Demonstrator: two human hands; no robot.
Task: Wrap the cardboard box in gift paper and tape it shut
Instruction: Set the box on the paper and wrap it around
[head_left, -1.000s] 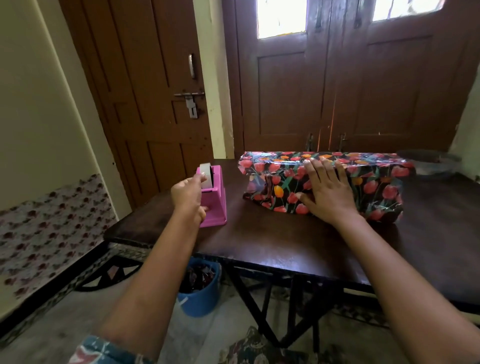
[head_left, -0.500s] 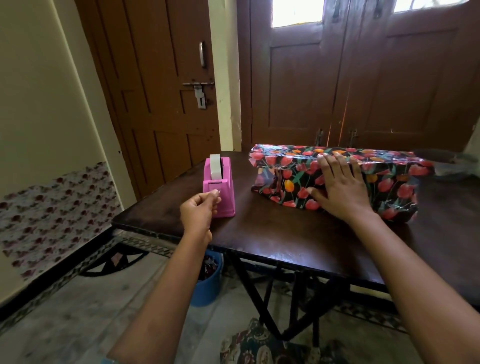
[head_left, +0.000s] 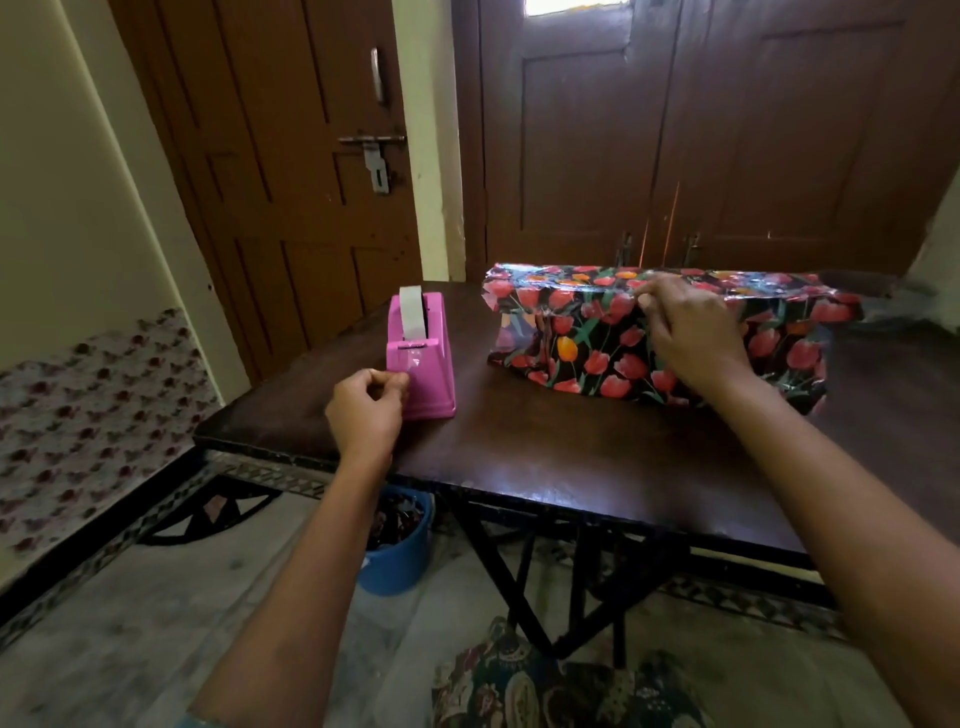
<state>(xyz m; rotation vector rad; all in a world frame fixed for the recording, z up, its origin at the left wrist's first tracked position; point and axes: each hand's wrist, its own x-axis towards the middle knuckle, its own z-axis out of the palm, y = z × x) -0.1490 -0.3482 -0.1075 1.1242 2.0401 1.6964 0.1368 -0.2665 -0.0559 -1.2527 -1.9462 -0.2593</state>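
The box wrapped in black tulip-print gift paper (head_left: 582, 332) lies lengthwise on the dark wooden table (head_left: 545, 447). My right hand (head_left: 691, 338) rests on its near side, fingers curled over the top front edge and holding the paper there. The paper's left end stands open and crumpled. A pink tape dispenser (head_left: 423, 358) with a roll of clear tape stands to the left of the box. My left hand (head_left: 366, 410) sits just in front of the dispenser, thumb and fingers pinching a strip of tape at its cutter.
A blue bucket (head_left: 397, 545) with scraps stands on the floor under the table's left corner. Brown doors close off the back. A wall with a patterned lower band runs along the left. The table's near edge crosses the middle of the view.
My left hand came off the top of the dispenser and drew down in front of it, pinching tape. My right hand went from lying flat on the box to curling over its top edge.
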